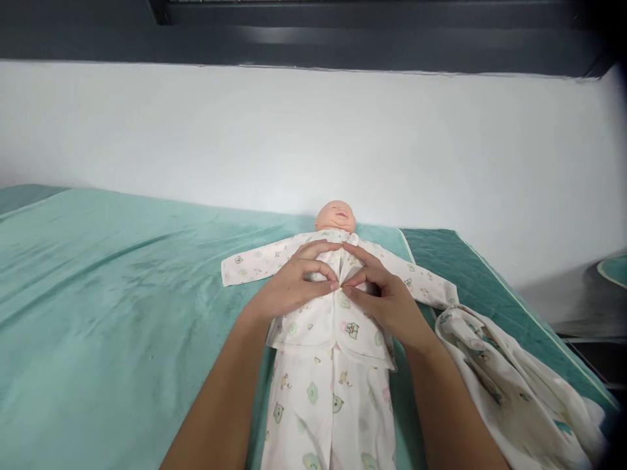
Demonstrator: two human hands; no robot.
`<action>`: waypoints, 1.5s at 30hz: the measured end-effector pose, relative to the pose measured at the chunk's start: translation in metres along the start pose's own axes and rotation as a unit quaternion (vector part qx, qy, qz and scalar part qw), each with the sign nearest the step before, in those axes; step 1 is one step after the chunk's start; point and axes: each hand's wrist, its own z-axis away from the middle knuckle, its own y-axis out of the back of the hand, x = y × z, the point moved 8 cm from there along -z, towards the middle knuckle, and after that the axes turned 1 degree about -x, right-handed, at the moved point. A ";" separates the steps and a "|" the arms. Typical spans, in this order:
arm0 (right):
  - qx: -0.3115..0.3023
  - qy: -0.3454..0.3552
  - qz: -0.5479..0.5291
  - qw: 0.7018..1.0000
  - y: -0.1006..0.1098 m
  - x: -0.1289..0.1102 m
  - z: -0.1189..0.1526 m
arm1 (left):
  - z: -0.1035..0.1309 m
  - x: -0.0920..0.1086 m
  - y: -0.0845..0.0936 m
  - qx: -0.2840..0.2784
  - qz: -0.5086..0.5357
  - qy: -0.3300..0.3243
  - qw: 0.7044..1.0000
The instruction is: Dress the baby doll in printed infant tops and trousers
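Observation:
A baby doll lies on its back, its head toward the wall. It wears a white baby shirt printed with small animals, both sleeves spread wide, and matching trousers. At the middle of the chest, my left hand pinches the shirt's front edge between thumb and fingers. My right hand grips the opposite side of the same front seam, its fingertips meeting those of the left. Whatever fastener may sit between the fingertips is too small to make out.
A green sheet covers the bed under the doll. To the right, a crumpled white patterned cloth lies beside one sleeve, partly over a darker green quilted mat. A white wall rises behind, below a dark metal frame.

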 end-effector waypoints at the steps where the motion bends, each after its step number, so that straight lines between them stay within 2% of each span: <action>1: -0.003 0.003 0.000 1.000 0.000 0.000 0.000 | 0.000 -0.001 0.000 0.000 0.003 0.002 1.000; 9: -0.004 0.006 -0.012 1.000 0.001 0.003 0.000 | 0.004 0.002 -0.001 -0.025 0.037 0.018 0.999; 27: -0.006 -0.012 0.015 1.000 -0.002 0.000 -0.002 | 0.003 0.008 -0.007 -0.008 -0.089 0.001 0.996; 35: 0.015 -0.020 0.005 1.000 -0.001 0.003 -0.001 | 0.003 0.005 -0.003 -0.006 -0.018 0.000 1.000; 37: 0.032 -0.031 -0.025 0.999 0.002 0.007 -0.002 | 0.004 0.003 0.001 0.007 0.020 0.012 1.000; 41: 0.107 -0.043 -0.144 0.983 0.013 0.016 -0.001 | 0.004 0.001 0.007 0.039 0.064 0.023 0.997; 45: 0.174 -0.053 -0.228 0.957 0.020 0.024 0.001 | 0.004 0.003 0.000 -0.010 0.024 0.011 1.000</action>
